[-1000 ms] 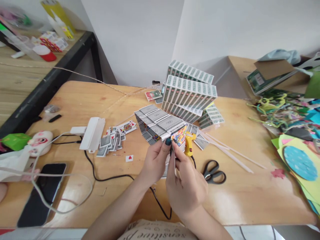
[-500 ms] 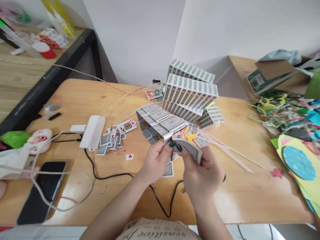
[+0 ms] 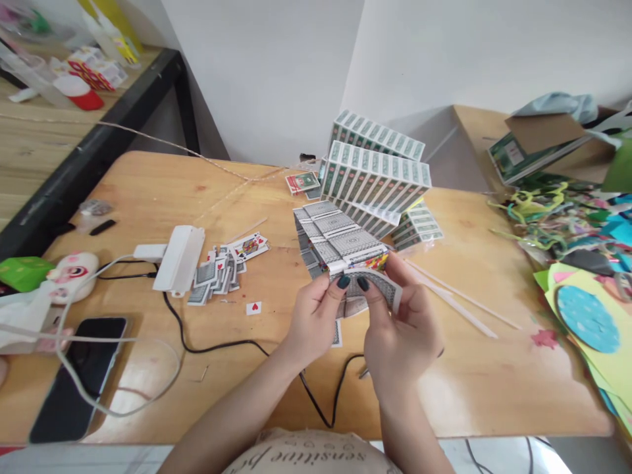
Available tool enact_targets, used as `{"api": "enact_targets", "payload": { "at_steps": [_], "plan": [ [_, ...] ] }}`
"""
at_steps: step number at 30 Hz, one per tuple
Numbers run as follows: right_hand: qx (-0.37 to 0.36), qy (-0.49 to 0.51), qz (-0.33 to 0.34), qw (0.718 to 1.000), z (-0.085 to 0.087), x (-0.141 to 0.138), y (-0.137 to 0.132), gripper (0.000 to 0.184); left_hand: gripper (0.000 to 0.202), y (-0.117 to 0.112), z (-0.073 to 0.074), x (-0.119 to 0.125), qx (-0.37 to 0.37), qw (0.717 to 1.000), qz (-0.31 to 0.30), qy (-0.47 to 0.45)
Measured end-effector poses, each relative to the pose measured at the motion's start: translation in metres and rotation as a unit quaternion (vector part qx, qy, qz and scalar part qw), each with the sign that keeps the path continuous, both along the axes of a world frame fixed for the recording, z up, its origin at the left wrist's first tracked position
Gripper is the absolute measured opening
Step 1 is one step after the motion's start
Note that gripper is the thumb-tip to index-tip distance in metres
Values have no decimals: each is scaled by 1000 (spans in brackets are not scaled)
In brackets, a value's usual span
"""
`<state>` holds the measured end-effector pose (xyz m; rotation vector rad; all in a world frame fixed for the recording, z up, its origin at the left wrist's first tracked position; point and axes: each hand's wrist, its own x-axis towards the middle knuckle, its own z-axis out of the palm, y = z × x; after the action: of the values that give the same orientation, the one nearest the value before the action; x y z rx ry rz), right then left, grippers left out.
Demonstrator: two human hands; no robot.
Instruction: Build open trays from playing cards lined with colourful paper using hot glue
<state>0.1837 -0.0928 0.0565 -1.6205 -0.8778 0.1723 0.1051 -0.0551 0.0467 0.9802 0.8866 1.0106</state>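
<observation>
A structure of joined playing cards (image 3: 340,230), with grey patterned backs outward, is held above the table in front of me. My left hand (image 3: 316,316) pinches its near end, thumb on top. My right hand (image 3: 402,316) is closed on a bent playing card (image 3: 378,282) at that same end, its thumb close to the left one. Part of the structure's underside and the fingers beneath it are hidden. Below the hands, a card (image 3: 337,334) lies partly covered on the table.
Boxed card decks (image 3: 375,174) are stacked behind. Loose cards (image 3: 217,276) lie left, near a white power adapter (image 3: 180,260), a black cable (image 3: 217,349) and a phone (image 3: 76,378). Pale strips (image 3: 454,299) and coloured paper (image 3: 567,283) are on the right.
The card structure has shifted right and tilted. Both thumbs have moved slightly right along the bent card, and my right index finger now reaches up by the structure's right edge.
</observation>
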Motion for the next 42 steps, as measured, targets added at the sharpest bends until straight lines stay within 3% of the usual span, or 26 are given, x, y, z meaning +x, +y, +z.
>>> {"api": "enact_targets", "payload": {
  "at_steps": [5, 12, 23, 30, 38, 42],
  "plan": [
    [-21, 25, 2, 999, 2, -8, -4, 26, 34, -3, -8, -3, -7, 999, 7, -48],
    [-17, 40, 36, 998, 2, -10, -5, 27, 36, 3, -18, -10, 7, 998, -37, -54],
    [-5, 30, 37, 999, -6, -5, -2, 27, 35, 9, -11, -11, -2, 999, -8, 47],
    [-5, -4, -1, 1000, -12, -6, 1, 11, 28, 7, 1, -8, 14, 996, 20, 87],
    [7, -70, -49, 996, -13, -12, 5, 29, 26, 1, 3, -6, 35, 992, 48, 109],
    [11, -70, -54, 996, -15, -14, 6, 30, 23, -2, 3, -5, 68, 985, 72, 143]
  ]
}}
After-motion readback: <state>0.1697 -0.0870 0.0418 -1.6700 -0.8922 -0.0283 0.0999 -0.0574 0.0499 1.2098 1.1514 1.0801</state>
